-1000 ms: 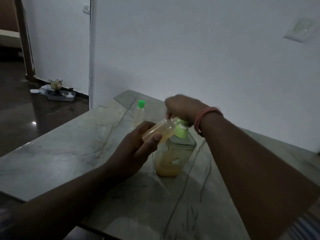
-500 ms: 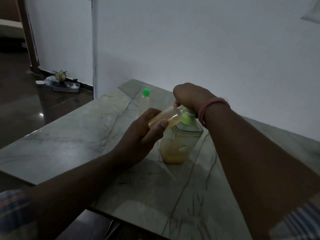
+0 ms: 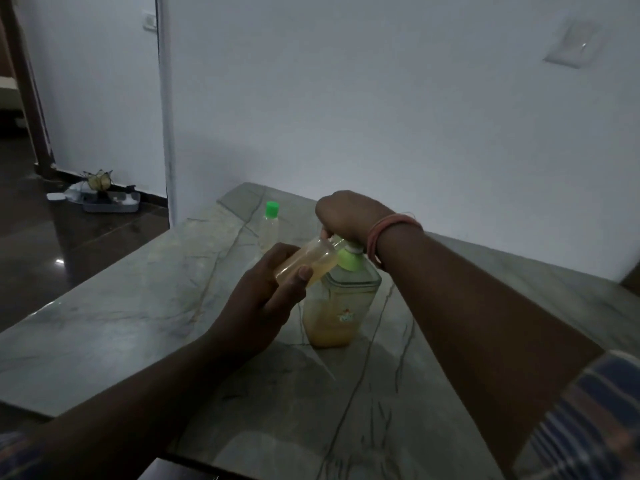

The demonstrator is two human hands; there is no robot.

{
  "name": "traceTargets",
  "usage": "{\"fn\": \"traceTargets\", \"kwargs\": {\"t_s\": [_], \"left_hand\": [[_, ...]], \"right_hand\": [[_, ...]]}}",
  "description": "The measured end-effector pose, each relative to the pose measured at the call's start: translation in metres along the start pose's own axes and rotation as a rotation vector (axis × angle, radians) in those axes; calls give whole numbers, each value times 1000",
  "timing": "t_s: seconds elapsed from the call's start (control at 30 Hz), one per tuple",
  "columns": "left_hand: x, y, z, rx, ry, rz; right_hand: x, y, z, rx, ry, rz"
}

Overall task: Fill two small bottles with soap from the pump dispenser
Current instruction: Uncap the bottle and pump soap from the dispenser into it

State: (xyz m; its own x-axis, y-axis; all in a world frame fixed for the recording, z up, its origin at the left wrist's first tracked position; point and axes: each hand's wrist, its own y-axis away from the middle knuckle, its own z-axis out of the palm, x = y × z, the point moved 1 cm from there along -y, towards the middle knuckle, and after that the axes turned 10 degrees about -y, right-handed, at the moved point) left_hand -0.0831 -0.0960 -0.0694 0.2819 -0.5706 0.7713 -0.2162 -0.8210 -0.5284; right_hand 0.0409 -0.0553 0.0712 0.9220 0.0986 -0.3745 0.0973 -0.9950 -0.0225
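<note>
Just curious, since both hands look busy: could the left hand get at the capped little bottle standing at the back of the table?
Probably not yet: the left hand grips the small bottle being filled. The path to the capped bottle looks free.

A grey-green marbled stone surface [image 3: 114, 327] with dark veins is seen in dim light, its far end set against a white wall. Two things are carried directly on it. Near the middle stands a clear pump dispenser [image 3: 337, 306] with a green collar, partly filled with amber soap. Beyond it, slightly to the left and apart from it, a small clear bottle with a green cap [image 3: 269, 223] is stood upright, toward the far end.
</note>
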Motion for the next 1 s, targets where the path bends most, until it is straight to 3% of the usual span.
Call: {"fn": "traceTargets", "kwargs": {"t_s": [0.4,0.77,1.0], "left_hand": [[1,1,-2,18,-37,44],[8,-1,-1,43,17,48],[11,-1,-2,66,-5,50]], "right_hand": [[3,2,-2,-8,-131,-21],[22,-5,-7,15,-698,335],[24,-18,-7,158,-394,269]]}}
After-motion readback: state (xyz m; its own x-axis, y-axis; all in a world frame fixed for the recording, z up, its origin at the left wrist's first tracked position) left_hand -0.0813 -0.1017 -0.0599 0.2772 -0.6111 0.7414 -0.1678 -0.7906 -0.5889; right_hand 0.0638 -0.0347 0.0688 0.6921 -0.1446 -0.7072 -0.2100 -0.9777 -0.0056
